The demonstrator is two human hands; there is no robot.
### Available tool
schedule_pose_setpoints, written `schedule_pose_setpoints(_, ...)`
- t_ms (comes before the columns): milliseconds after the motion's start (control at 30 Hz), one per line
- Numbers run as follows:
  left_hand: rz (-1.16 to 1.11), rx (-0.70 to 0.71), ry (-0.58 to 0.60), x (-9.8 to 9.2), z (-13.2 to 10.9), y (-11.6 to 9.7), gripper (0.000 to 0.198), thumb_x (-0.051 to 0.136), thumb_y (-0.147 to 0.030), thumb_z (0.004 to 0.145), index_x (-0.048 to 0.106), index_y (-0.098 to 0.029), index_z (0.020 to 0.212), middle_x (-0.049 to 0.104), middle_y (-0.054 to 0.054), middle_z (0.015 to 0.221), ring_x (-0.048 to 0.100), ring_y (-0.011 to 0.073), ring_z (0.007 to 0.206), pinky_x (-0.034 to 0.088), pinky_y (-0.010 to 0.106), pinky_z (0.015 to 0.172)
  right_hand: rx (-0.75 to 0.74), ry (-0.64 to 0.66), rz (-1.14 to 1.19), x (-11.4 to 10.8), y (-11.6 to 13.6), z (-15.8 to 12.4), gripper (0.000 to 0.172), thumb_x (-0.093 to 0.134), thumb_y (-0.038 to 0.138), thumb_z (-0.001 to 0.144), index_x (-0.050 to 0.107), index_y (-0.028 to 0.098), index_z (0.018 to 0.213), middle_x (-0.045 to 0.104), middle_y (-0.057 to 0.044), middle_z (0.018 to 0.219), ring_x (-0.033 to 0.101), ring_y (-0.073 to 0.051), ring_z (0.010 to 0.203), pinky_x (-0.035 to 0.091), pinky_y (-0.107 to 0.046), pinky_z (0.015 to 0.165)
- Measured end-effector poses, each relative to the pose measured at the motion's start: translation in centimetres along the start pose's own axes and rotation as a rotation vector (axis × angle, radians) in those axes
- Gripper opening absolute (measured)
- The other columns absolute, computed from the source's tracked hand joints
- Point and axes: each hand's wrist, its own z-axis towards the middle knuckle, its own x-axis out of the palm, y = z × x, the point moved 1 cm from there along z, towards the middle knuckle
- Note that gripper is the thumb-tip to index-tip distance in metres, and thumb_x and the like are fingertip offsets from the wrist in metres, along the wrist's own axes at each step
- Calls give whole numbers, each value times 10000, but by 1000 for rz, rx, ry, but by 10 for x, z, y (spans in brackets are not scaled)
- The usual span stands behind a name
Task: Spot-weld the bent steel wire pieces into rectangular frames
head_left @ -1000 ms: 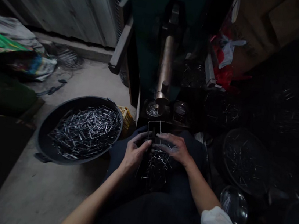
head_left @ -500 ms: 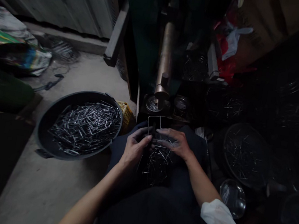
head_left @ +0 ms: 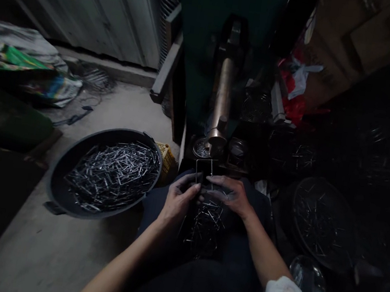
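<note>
My left hand (head_left: 181, 196) is closed, thumb and fingers pinching one leg of a thin bent wire frame (head_left: 196, 169). Opposite it, my right hand (head_left: 231, 194) grips the other leg with its fingertips. The frame stands up between both hands with its square top towards the machine; its lower part is hidden by the fingers. Below the hands, a heap of short metal wire pieces (head_left: 209, 215) lies between my legs. Just beyond the frame is a machine with a thick metal cylinder (head_left: 224, 92), its end above a small dish (head_left: 201, 148) of tiny shiny bits.
On the floor at left stands a wide black basin (head_left: 57, 180) piled with bent wire pieces (head_left: 114, 173). A yellow basket (head_left: 164, 156) sits behind it. To the right, in the dark, are another round basin (head_left: 297, 218) with wire pieces and a shiny metal bowl (head_left: 308, 283).
The view has tilted up slightly, so the surroundings appear lower and a little to the right. Both hands keep their hold on the wire frame, with little visible movement.
</note>
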Motion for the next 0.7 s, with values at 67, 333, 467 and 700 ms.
schedule_pose_setpoints(67,-12,0,-8,0,1,-1,607,825,-380,747,633,-131,1266,679,17,755,636,119,589,510,212,544,-6,3,-4,-1,-2,2,361,749,353,909,714,273,1259,749,-49,1213,712,-215,1132,562,-373,1027)
schedule_pose_setpoints(333,-26,15,-3,1,7,-5,577,830,-373,742,649,-137,1237,675,8,737,645,121,590,511,207,537,7,-3,-10,-2,-3,10,347,757,377,898,735,268,1228,754,-54,1202,713,-224,1131,556,-368,1030)
schedule_pose_setpoints(467,-62,-10,-10,-1,9,-2,587,849,-387,716,658,-142,1214,678,7,719,637,119,558,506,206,520,35,6,21,-3,-3,12,348,753,384,901,735,272,1230,757,-60,1186,722,-228,1103,566,-363,996)
schedule_pose_setpoints(700,64,74,0,-4,23,-9,552,844,-400,735,690,-135,1194,734,59,831,651,131,579,548,248,549,37,-44,10,-6,-12,24,386,793,419,855,716,260,1198,755,-46,1093,716,-219,1009,549,-342,923)
